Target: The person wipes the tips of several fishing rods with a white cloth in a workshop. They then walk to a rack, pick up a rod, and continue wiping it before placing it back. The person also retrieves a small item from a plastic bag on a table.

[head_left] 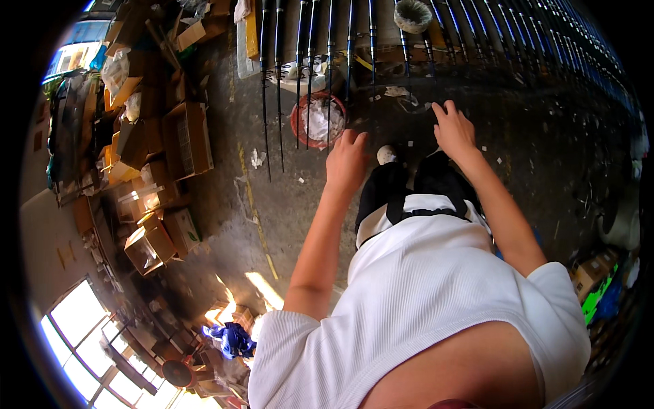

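A row of long dark rods (pixel 372 41) with blue sections and small rings, which look like fishing rods, lies side by side along the far edge. My left hand (pixel 347 163) is just beyond my lap, beside a red basket (pixel 295 123) holding white scraps. Its fingers are curled down, and what they hold, if anything, is hidden. Farther right, my right hand (pixel 455 129) reaches forward over the dark floor, short of the rod ends. Its fingers are apart and nothing shows between them.
Open cardboard boxes (pixel 187 140) are piled along the left. A clear plastic-lined round container (pixel 413 16) stands among the rods. White scraps (pixel 257 159) litter the floor (pixel 225 228), and a small fan (pixel 178 373) stands at lower left.
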`<state>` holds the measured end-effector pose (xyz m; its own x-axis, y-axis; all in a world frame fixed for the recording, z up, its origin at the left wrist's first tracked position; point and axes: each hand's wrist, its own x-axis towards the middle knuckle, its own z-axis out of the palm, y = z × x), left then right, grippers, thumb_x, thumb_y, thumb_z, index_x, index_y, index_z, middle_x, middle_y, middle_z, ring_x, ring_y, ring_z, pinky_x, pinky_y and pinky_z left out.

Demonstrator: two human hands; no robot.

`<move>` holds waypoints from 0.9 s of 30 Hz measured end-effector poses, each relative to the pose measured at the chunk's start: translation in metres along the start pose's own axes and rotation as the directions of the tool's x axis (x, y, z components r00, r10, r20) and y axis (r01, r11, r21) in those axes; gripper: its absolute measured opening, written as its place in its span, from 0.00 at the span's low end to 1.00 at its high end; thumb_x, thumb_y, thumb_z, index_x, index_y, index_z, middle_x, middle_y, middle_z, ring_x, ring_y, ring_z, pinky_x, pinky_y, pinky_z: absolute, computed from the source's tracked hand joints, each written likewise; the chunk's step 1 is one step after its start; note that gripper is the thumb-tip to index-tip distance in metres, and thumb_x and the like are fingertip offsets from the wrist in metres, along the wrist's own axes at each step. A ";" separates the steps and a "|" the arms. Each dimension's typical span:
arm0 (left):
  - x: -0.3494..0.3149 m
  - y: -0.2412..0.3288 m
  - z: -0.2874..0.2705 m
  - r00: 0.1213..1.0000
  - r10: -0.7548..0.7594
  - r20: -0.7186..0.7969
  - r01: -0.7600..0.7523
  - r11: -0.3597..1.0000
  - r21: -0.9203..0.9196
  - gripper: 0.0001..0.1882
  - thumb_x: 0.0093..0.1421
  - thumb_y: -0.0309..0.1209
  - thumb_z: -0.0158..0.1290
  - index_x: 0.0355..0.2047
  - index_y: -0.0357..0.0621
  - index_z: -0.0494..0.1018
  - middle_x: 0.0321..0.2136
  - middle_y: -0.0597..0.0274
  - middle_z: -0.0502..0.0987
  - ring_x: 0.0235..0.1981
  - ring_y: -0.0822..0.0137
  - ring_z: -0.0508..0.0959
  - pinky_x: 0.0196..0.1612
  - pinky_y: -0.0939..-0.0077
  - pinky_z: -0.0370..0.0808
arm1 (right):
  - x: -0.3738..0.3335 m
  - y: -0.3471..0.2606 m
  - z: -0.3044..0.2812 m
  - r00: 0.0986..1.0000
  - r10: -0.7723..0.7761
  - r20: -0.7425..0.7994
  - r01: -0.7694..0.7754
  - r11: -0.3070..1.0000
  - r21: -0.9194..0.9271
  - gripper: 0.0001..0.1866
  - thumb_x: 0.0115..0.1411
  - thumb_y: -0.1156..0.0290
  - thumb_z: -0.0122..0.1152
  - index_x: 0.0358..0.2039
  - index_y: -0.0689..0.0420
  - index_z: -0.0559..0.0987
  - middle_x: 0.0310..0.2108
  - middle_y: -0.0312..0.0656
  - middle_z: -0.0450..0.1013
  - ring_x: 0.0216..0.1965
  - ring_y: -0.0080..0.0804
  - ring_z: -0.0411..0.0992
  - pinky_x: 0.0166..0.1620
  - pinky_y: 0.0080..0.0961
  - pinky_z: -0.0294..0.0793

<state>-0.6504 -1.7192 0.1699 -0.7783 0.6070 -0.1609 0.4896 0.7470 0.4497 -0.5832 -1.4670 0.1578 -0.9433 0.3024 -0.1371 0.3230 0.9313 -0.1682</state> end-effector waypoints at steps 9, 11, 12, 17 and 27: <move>0.009 -0.008 0.000 0.998 -0.063 -0.031 0.067 0.983 0.173 0.18 0.54 0.30 0.55 0.46 0.48 0.71 0.40 0.56 0.69 0.42 0.54 0.75 0.38 0.62 0.76 | -0.011 -0.078 0.020 0.873 -0.456 0.174 0.395 0.869 0.297 0.27 0.51 0.61 0.64 0.53 0.50 0.71 0.37 0.42 0.71 0.37 0.42 0.75 0.38 0.38 0.75; 0.010 -0.016 0.009 0.998 -0.067 0.010 0.063 0.973 0.222 0.18 0.54 0.28 0.54 0.47 0.47 0.71 0.40 0.56 0.70 0.41 0.55 0.75 0.37 0.64 0.77 | -0.003 -0.089 0.026 0.862 -0.472 0.188 0.408 0.864 0.296 0.26 0.50 0.60 0.67 0.49 0.53 0.72 0.37 0.42 0.72 0.38 0.42 0.76 0.38 0.38 0.75; 0.010 -0.020 0.016 0.997 -0.066 0.036 0.054 0.967 0.249 0.19 0.54 0.27 0.54 0.48 0.47 0.71 0.40 0.57 0.70 0.41 0.55 0.75 0.37 0.66 0.78 | 0.002 -0.088 0.032 0.848 -0.485 0.214 0.429 0.865 0.262 0.24 0.46 0.60 0.70 0.42 0.55 0.73 0.36 0.41 0.72 0.38 0.43 0.76 0.38 0.38 0.75; 0.026 -0.016 0.033 0.985 -0.012 0.174 -0.037 0.960 0.278 0.46 0.40 0.28 0.68 0.61 0.42 0.59 0.47 0.56 0.68 0.47 0.54 0.73 0.45 0.65 0.76 | 0.014 -0.069 0.027 0.896 -0.429 0.119 0.403 0.895 0.191 0.23 0.42 0.61 0.72 0.38 0.54 0.73 0.35 0.40 0.73 0.37 0.42 0.76 0.36 0.38 0.75; 0.093 0.000 0.054 0.954 0.269 -0.129 -0.240 0.949 0.206 0.08 0.55 0.27 0.50 0.36 0.41 0.72 0.31 0.59 0.73 0.35 0.60 0.77 0.34 0.68 0.77 | 0.037 -0.040 0.037 0.951 -0.307 -0.048 0.310 0.935 0.173 0.06 0.50 0.72 0.61 0.30 0.55 0.74 0.29 0.43 0.75 0.32 0.45 0.76 0.33 0.41 0.75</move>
<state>-0.7013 -1.6485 0.1081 -0.6617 0.7453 0.0813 0.7322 0.6190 0.2842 -0.6278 -1.5005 0.1231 -0.9994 0.0115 -0.0322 0.0226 0.9294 -0.3683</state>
